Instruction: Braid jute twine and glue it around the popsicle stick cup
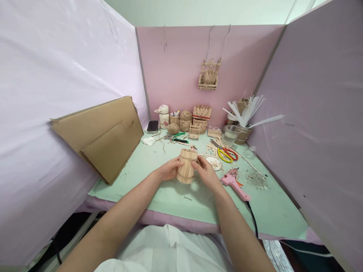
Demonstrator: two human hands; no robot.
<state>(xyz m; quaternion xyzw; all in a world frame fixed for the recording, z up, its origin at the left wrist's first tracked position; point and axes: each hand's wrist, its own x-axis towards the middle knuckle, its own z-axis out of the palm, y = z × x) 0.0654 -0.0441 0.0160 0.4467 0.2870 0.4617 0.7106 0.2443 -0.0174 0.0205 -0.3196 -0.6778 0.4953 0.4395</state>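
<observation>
A small barrel-shaped cup of wooden sticks (186, 168), bound with twine near its top and bottom, is held upright over the front middle of the table. My left hand (169, 169) grips its left side, thumb on the front. On the right side my right hand (206, 170) holds it as well, its thumb pressed near the upper twine band. The fingers behind the cup are partly hidden. Right of my right hand lies a pink glue gun (235, 184). Just behind that hand sits a white dish (214, 163) with small wood bits.
Scissors with red and yellow handles (227, 154) lie among loose sticks. A clear water cup (230, 135) and a pot of white glue sticks (246, 130) stand back right. Cardboard (113, 138) leans at left. Twine balls (172, 129), a phone (153, 125) and a bottle (163, 117) line the back.
</observation>
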